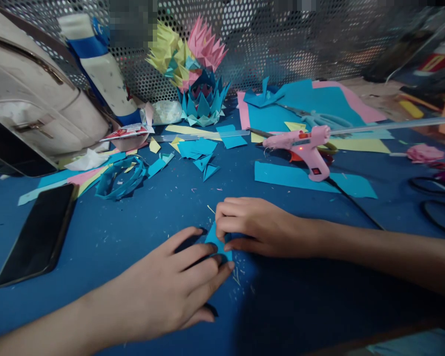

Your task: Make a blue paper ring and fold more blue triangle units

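A small piece of blue paper [214, 234] lies on the dark blue table [163, 212], partly hidden under my fingers. My left hand [181, 282] rests over its near and left side, fingers spread, with fingertips on the paper. From the right, my right hand [252, 225] curls its fingers on the paper's upper right edge, thumb and fingers close together. Beyond my right hand, a pink glue gun [307, 146] with a lit orange light lies near a blue paper strip [348, 184].
A black phone [39, 232] lies at the left, near a blue paper ring [120, 178]. Folded paper flowers [203, 96] stand at the back by a perforated metal panel [248, 49]. Scissors [319, 118] lie on paper sheets. A cable [356, 205] runs behind my right forearm.
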A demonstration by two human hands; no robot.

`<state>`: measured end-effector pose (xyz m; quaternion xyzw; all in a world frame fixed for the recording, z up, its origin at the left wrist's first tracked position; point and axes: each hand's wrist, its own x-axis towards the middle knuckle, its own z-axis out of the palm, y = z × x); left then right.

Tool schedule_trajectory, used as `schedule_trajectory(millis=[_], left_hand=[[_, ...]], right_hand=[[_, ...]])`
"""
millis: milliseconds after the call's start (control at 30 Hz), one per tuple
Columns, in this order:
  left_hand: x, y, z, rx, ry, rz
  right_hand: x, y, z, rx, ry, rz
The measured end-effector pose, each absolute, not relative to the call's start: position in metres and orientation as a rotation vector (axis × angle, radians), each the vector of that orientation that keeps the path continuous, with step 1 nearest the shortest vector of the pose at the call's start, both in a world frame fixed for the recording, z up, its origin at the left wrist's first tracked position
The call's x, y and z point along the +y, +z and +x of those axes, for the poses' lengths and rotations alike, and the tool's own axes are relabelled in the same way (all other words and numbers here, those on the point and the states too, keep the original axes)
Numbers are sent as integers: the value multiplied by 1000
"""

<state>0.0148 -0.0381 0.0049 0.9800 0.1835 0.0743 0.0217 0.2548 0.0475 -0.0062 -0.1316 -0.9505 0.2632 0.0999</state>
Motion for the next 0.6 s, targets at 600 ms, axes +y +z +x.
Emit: schedule_trajectory(millis=[600], left_hand=[[-39, 9, 11, 545, 251, 3007]], right_hand=[[45, -8, 255, -2780, 805, -424]])
